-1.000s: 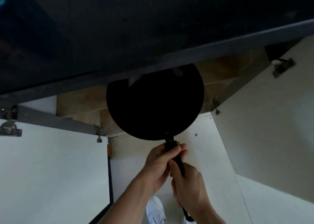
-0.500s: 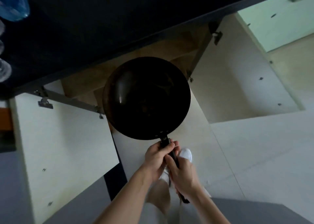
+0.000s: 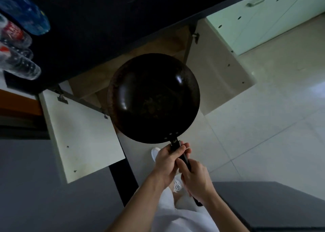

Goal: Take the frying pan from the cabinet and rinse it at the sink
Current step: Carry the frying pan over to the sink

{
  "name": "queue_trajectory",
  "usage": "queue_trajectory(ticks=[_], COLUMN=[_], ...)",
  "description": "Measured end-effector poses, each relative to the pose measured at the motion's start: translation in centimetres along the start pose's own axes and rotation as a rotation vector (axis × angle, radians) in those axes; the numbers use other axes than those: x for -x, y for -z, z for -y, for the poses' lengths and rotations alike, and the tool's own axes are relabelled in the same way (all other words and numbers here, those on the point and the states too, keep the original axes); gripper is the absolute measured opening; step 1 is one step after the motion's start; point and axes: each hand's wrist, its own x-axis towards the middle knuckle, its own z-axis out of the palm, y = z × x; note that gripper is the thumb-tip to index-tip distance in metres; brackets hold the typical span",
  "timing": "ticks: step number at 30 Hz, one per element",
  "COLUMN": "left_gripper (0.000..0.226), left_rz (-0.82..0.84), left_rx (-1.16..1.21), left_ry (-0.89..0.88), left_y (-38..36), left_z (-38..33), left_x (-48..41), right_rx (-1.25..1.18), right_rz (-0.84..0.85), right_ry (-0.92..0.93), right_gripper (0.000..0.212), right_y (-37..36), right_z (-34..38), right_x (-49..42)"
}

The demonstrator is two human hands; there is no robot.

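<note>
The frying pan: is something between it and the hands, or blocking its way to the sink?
Nothing is between them: the left hand and right hand both grip the handle of the frying pan. The pan is held outside the open cabinet. The sink is not in view, so that path cannot be judged.

I see the frying pan point(image 3: 153, 98): round, black, deep-sided, brownish residue on the bottom, two rivets by the black handle point(image 3: 175, 145). Held in the air by that handle, inside facing up, just outside the open cabinet point(image 3: 158, 43).
</note>
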Motion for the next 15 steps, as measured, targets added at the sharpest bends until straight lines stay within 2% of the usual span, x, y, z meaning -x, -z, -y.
queue_trajectory(ticks=[6,15], left_gripper=[0.012,0.014], left_rz=[0.055,0.199], left_rx=[-0.065,-0.126], left_ry=[-0.051,-0.070], left_y=[-1.6,-6.4], left_z=[0.9,-3.7], left_x=[3.7,7.1], right_rx=[-0.102,-0.271], right_rz=[-0.076,-0.212], right_ry=[0.012,0.116], right_gripper=[0.043,0.053], right_y=[0.9,3.6], right_z=[0.3,6.3], right_x=[3.7,5.9])
